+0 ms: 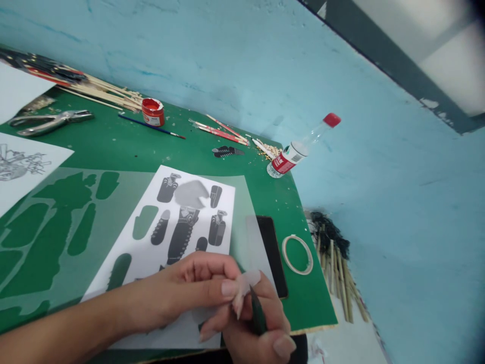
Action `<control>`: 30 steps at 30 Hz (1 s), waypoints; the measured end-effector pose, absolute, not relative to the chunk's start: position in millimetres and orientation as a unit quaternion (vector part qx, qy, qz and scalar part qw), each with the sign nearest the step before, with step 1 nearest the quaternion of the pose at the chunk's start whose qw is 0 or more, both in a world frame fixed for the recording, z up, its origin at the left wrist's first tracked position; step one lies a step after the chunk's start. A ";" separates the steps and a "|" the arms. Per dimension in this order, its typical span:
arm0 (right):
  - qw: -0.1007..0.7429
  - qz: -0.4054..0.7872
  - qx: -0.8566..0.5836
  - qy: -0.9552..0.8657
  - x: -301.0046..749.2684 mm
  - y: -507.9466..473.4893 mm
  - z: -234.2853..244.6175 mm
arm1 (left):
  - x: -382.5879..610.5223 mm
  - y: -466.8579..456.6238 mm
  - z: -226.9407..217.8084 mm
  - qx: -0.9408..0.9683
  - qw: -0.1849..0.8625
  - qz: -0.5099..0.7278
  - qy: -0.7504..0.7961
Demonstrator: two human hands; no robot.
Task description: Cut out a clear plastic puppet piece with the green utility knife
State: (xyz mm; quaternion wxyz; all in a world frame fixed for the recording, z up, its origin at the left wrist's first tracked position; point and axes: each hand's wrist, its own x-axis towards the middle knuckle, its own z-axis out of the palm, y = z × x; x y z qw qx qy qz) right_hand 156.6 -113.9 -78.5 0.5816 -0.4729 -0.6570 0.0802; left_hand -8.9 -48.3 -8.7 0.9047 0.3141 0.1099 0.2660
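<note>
My left hand (200, 285) pinches a small translucent whitish piece (247, 280) between thumb and fingers. My right hand (261, 328) is closed around a dark pointed blade (258, 314), and its tip meets the piece or lies very close to it. Both hands are together over the lower edge of a white printed sheet (197, 217) showing dark, patterned puppet-like body parts. Some of those shapes are cut through, with green showing in them. Under the sheet lies a large translucent sheet (125, 192) with several cut-out shapes.
On the green tabletop (132, 146) stand a red paint jar (152, 114) and a clear bottle with a red cap (286, 161). Pliers (53, 121), wooden sticks (109, 93), a paintbrush (151, 125), a tape ring (297, 255) and a black phone (271, 253) lie around.
</note>
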 end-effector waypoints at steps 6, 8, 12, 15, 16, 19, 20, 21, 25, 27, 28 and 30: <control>0.650 0.116 -0.454 -0.598 154.2 -113.5 -77.9 | -10.3 -49.7 -10.6 0.314 0.907 0.268 0.089; 0.658 0.109 -0.447 -0.596 152.7 -111.9 -75.3 | -10.0 -48.9 -10.9 0.312 0.908 0.268 0.084; 0.645 0.077 -0.450 -0.613 151.7 -108.4 -67.8 | -9.4 -49.0 -11.8 0.309 0.907 0.271 0.090; 0.636 0.048 -0.453 -0.623 151.3 -106.8 -63.1 | -9.5 -49.9 -13.6 0.310 0.908 0.269 0.085; 0.634 0.044 -0.455 -0.624 151.3 -106.5 -62.4 | -9.5 -49.9 -14.4 0.312 0.908 0.268 0.082; 0.636 0.048 -0.453 -0.623 151.6 -107.0 -63.6 | -9.2 -49.2 -16.4 0.318 0.907 0.268 0.074; 0.639 0.055 -0.451 -0.621 151.7 -107.6 -64.9 | -9.0 -48.9 -16.7 0.319 0.906 0.268 0.075; 0.643 0.063 -0.447 -0.619 151.6 -108.3 -66.2 | -8.7 -48.6 -16.8 0.320 0.906 0.268 0.077; 0.654 0.099 -0.447 -0.602 146.8 -108.5 -64.1 | -7.6 -49.1 -12.9 0.334 0.897 0.275 0.093; 0.670 0.135 -0.451 -0.575 143.3 -104.7 -53.8 | -6.8 -49.2 -8.7 0.338 0.887 0.290 0.121; 0.675 0.165 -0.450 -0.561 142.5 -101.6 -46.2 | -6.3 -49.0 -6.5 0.342 0.880 0.298 0.142; 0.671 0.253 -0.441 -0.540 144.7 -94.2 -28.4 | -4.8 -47.8 -2.7 0.366 0.853 0.314 0.199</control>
